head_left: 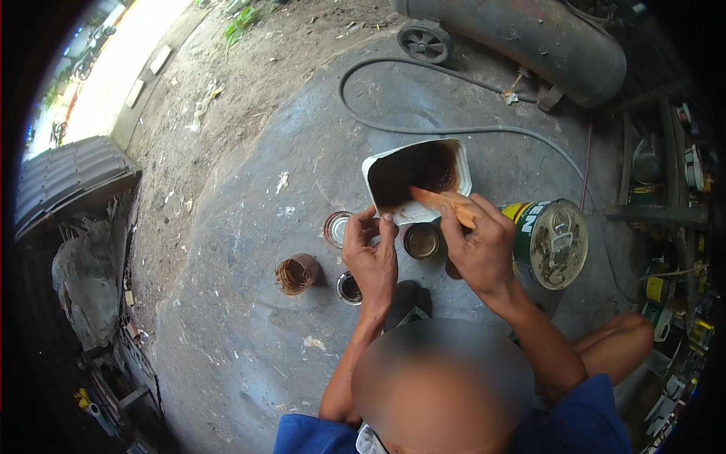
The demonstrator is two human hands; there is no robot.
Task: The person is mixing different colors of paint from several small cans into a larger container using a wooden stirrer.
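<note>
My left hand (372, 253) grips the near edge of a white plastic tub (464, 175) between thumb and fingers. The tub is held tilted, and dark brown liquid (412, 168) coats its inside. Closed around an orange-brown, flat stick-like tool (456, 206) is my right hand (482, 242); the tool's tip reaches into the tub and touches the liquid. Whether it is a brush or a spatula I cannot tell. Below my hands stand an open tin (421, 240), a small dark-rimmed tin (349, 288) and a round silvery lid or tin (335, 228).
A brown-stained can (297, 273) stands left of my left hand. To the right is a green and yellow bucket (560, 244) with a dirty top. Beyond the tub, a hose (454, 130) curves across the floor toward a wheeled tank (522, 41). Cluttered shelving (658, 216) lines the right side.
</note>
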